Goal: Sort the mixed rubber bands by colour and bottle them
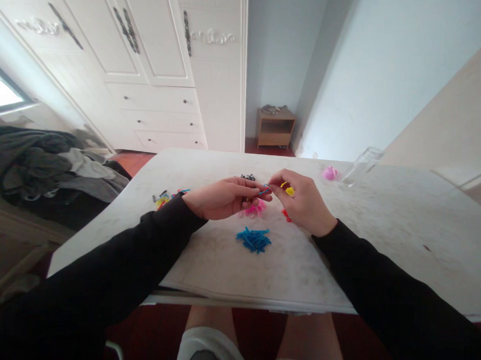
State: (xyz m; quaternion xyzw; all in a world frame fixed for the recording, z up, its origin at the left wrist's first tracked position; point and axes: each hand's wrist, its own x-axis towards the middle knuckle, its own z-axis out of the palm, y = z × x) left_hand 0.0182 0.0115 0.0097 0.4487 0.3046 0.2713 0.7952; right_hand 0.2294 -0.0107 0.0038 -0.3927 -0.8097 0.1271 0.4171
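Observation:
My left hand [227,197] and my right hand [302,199] meet above the white table. Thumb and fingers of the left pinch a small blue and red piece [265,190], too small to name exactly. The right fingertips close on its other end. Below the hands lies a pile of blue strip-like pieces [254,240]. Pink pieces [255,208] show partly under the left hand, and black ones [247,177] lie behind it. Yellow pieces [290,191] and red pieces [286,215] are partly hidden by the right hand. A mixed-colour heap [162,200] sits by the left sleeve.
A clear glass jar [362,166] and a pink object [330,173] stand at the table's back right. The table's front edge [250,301] is close to my legs. Dark clothes [35,164] are heaped at left; a white wardrobe [155,105] stands beyond.

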